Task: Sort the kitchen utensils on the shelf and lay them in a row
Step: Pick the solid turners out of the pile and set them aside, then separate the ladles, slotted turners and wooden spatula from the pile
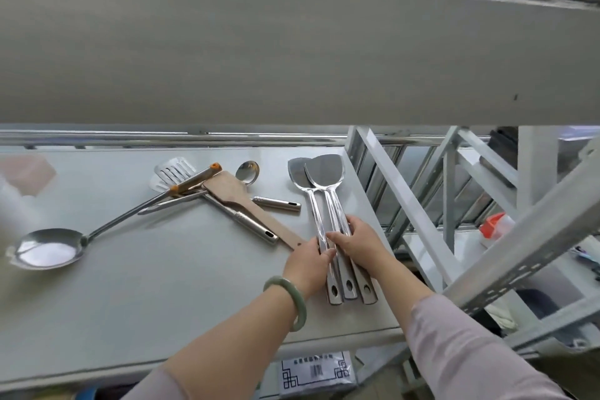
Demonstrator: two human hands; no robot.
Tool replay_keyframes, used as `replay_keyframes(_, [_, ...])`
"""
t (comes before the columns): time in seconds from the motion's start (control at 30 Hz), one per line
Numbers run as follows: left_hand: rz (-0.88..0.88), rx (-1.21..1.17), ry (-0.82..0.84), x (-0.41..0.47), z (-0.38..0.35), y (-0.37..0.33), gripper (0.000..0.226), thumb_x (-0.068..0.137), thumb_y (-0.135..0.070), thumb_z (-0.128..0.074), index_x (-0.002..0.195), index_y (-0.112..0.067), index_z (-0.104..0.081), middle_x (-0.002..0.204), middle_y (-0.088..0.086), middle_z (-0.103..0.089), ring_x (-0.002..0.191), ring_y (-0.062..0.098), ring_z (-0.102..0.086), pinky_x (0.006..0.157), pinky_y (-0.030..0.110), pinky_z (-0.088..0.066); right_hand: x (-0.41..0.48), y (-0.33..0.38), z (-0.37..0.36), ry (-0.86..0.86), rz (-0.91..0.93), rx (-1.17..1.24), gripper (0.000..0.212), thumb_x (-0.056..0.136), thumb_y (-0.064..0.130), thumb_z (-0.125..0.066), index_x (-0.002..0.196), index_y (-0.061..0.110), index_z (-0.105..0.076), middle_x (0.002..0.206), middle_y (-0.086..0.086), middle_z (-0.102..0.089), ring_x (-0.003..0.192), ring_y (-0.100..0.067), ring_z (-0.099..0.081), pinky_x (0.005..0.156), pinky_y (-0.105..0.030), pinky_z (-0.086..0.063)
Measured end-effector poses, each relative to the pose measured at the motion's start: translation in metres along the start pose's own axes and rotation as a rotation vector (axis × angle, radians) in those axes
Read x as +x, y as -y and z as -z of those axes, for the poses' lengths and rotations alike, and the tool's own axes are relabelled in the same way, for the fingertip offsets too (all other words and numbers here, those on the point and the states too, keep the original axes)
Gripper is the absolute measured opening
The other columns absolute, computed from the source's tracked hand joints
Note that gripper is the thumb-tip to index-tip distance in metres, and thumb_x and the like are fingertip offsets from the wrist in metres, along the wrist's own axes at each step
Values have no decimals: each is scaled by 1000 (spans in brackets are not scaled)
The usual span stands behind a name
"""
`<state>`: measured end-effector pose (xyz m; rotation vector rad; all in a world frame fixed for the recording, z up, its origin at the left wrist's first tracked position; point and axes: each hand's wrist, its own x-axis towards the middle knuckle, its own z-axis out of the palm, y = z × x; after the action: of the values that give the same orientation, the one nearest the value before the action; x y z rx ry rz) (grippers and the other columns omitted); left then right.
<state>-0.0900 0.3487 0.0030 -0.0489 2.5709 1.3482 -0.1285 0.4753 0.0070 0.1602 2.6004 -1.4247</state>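
Three steel turners [324, 178] lie side by side at the right end of the white shelf [162, 286], handles toward me. My left hand [308, 265] and my right hand [358, 240] both grip their handles from either side. To the left lies a crossed heap: a wooden spatula [233, 191], a slotted turner [172, 170], an orange-tipped utensil [194, 180], a small spoon [247, 171] and a steel handle [277, 204]. A large steel ladle [48, 248] rests at the far left.
The upper shelf board [292, 58] overhangs the work area. A chrome rail [162, 138] runs along the back. White metal frame struts [406, 204] stand just right of the shelf end. A bottle with an orange cap [495, 226] sits on the neighbouring shelf.
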Motion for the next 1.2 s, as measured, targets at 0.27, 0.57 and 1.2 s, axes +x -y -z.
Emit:
replay_keyframes(0.27, [-11,320,-62,0,-2,0,40,88,-36,-55,116,-7,-53,116,14,-56,107,30,-55,92,37,-46,15,1,-5,-33,23,-438,29,83,32,-53,102,12,-63,101,-16,-61,99,-31,-55,83,-32,-42])
replay_keyframes(0.57, [-161,195,-131,-27,56,49,35,91,-23,-49,125,-19,-54,120,3,-56,98,14,-59,93,24,-44,11,43,-36,-184,255,-577,57,87,38,-52,139,15,-41,136,-8,-47,129,-26,-34,111,-38,-26])
replay_keyframes(1.2, [129,403,-395,-11,258,167,61,89,-21,-52,143,-21,-24,150,8,-24,134,30,-34,111,43,-31,-14,114,-176,86,434,-566,47,85,22,-57,132,20,-50,137,0,-48,130,-21,-40,110,-26,-27])
